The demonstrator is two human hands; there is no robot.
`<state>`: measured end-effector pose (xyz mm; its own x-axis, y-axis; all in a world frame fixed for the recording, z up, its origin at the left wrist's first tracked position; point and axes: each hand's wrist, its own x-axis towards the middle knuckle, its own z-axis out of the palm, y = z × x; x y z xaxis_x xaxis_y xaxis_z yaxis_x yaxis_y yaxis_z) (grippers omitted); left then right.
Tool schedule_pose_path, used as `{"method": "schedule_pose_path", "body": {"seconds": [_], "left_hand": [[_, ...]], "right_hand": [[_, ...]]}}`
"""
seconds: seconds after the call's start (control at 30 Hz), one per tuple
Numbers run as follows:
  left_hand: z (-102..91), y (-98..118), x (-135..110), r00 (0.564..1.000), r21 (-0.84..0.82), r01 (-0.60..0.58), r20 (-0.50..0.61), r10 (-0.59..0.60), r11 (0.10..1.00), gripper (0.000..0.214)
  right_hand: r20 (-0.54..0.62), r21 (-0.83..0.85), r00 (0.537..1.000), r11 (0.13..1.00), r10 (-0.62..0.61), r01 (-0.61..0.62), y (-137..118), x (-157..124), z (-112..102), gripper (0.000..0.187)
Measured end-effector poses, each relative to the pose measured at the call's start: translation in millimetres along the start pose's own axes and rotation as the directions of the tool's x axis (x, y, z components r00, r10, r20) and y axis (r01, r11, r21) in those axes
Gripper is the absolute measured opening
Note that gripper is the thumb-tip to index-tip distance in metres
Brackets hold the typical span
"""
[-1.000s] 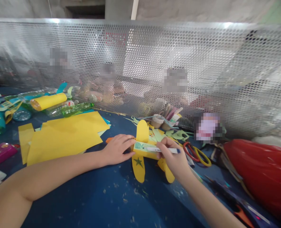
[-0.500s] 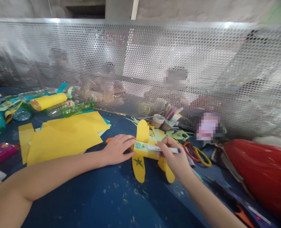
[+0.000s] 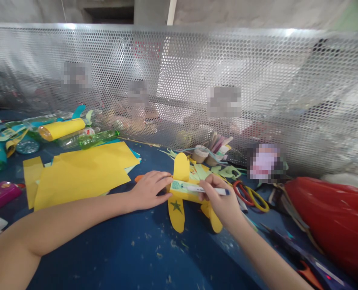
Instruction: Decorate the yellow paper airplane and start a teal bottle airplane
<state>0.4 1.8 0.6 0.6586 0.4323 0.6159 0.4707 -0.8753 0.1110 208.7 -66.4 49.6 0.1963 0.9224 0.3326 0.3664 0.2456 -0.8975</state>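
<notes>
A toy airplane [image 3: 191,196] made of yellow paper lies on the blue table, its wings pointing away from and toward me. On its near wing is a dark green star [image 3: 175,206]. A pale strip with a green drawing [image 3: 176,185] runs along the top of its body. My left hand [image 3: 152,190] is closed around the plane's nose end, partly hiding it. In my right hand [image 3: 223,199], a white marker [image 3: 197,188] with a dark blue end is pinched between the fingers. Its tip meets the pale strip beside the green drawing.
Yellow paper sheets [image 3: 85,173] lie to the left, with plastic bottles [image 3: 96,139] behind. Scissors [image 3: 251,197], paper scraps [image 3: 230,172] and small cups [image 3: 200,154] sit to the right. A red bag [image 3: 333,213] bulges at far right. A perforated metal screen [image 3: 179,80] stands behind; people show through it.
The marker and my right hand have shifted very slightly left. My left hand and the airplane stay almost still.
</notes>
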Motion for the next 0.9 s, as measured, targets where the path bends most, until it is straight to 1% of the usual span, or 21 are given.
{"method": "schedule_pose_path", "body": {"seconds": [0.13,0.33,0.9], "left_hand": [[0.6,-0.4,-0.4,1.0,0.003,0.0,-0.001,0.0,1.0,0.036],[-0.6,0.0,-0.7,1.0,0.012,0.003,0.004,-0.003,1.0,0.037],[0.1,-0.4,-0.6,1.0,0.017,0.0,0.0,0.0,1.0,0.037]], "right_hand": [[0.024,0.006,1.0,1.0,0.003,-0.003,1.8,0.7,-1.6,0.029],[0.015,-0.008,1.0,1.0,0.018,-0.018,4.1,1.0,-2.2,0.028],[0.018,-0.035,1.0,0.999,0.004,-0.003,2.8,1.6,-2.8,0.028]]}}
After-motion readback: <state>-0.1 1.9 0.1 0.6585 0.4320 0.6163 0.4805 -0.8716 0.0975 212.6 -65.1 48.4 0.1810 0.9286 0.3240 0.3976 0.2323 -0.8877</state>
